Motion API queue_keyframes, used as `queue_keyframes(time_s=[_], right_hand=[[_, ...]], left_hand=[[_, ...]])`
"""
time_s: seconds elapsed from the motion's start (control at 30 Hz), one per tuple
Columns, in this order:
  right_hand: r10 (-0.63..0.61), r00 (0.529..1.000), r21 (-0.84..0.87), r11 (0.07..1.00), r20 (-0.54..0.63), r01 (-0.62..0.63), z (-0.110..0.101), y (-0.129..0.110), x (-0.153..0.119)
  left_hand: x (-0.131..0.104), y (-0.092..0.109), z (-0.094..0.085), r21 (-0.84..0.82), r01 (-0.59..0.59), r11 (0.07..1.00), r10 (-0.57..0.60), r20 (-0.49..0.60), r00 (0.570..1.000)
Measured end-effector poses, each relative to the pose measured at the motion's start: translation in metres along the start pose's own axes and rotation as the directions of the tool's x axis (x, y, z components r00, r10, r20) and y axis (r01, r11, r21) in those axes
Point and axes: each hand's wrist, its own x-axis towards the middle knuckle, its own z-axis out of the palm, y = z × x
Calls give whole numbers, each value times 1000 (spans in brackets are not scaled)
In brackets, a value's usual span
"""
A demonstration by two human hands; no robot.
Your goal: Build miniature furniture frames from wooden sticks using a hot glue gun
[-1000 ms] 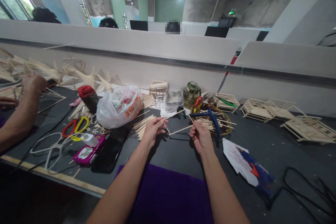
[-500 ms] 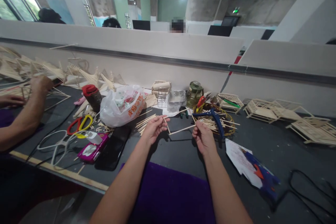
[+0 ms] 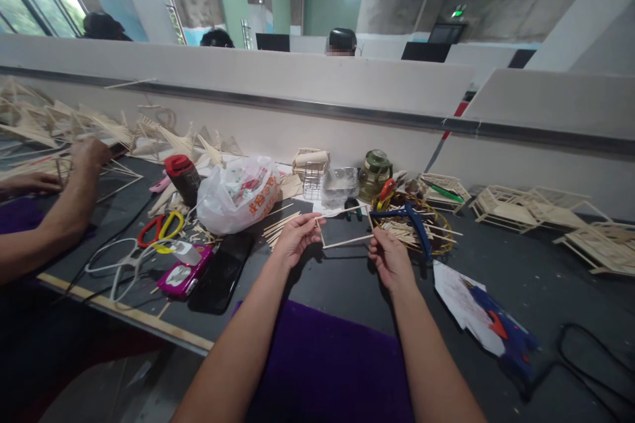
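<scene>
With my left hand (image 3: 296,239) pinching the left corner and my right hand (image 3: 390,256) pinching the right corner of the thin stick frame (image 3: 344,227), held just above the near table (image 3: 327,277), I keep grip light and level so joints stay square.

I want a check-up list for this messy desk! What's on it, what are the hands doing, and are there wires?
Surface: dark table, yellow strip along the near edge.
Job's things: small stick frame held above the table; loose sticks nearby.
Clutter: plastic bag, red-and-yellow scissors, black phone, pink case, round basket, glue gun, finished stick models.
Grips: left hand pinches the frame's left side; right hand pinches its right side.
Cables: black cable at right; white cable at left.
Surroundings: another person's arm at left; grey partition; heads behind it.
</scene>
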Motion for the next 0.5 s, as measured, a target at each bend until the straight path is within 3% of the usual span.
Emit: queue_keyframes(time_s=[0.5], right_hand=[[-8,1000,38,999,-11,8,0,0,1]], left_hand=[[2,0,1,2,19,1000,-19,-62,998]])
